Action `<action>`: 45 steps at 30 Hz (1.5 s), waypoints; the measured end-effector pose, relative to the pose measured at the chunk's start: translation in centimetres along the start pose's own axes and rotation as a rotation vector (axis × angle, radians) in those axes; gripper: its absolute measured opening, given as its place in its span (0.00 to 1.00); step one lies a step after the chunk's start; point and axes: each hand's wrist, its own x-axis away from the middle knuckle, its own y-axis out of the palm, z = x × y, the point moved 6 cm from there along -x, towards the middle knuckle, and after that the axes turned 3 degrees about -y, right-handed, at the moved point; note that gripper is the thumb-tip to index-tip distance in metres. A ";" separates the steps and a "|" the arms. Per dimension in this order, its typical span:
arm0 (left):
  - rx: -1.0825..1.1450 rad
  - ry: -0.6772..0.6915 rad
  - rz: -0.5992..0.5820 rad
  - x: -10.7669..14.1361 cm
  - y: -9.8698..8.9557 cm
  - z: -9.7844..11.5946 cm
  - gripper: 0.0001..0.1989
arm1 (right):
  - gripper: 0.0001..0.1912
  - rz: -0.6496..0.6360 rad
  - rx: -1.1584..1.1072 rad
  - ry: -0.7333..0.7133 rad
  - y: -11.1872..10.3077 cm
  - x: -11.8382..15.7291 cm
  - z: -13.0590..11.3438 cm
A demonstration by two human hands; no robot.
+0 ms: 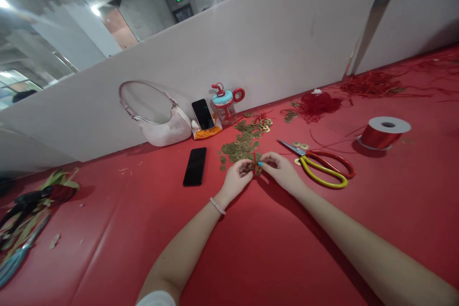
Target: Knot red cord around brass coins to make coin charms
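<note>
On the red tabletop (215, 258), a spread of brass-coloured coins with holes (242, 146) lies just beyond both hands. My left hand (237, 178), a beaded bracelet on its wrist, has its fingers closed around a few coins (256, 169) at the near edge of the pile. Close beside it, my right hand (279, 169) pinches a short piece of red cord (255, 158) at those coins. The fingertips nearly meet, and the cord's path through the coins is too small to make out.
Scissors with red and yellow handles (324, 169) lie right of my right hand, a red ribbon spool (383, 133) beyond. Left stand a black phone (194, 166), white handbag (165, 126), propped phone (203, 114) and cup (225, 105). Red cord heaps (319, 105) lie at the back right.
</note>
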 end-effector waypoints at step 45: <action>-0.474 0.253 0.105 -20.7 2.9 2.9 0.17 | 0.09 0.150 0.232 -0.111 -0.5 0.6 -1.6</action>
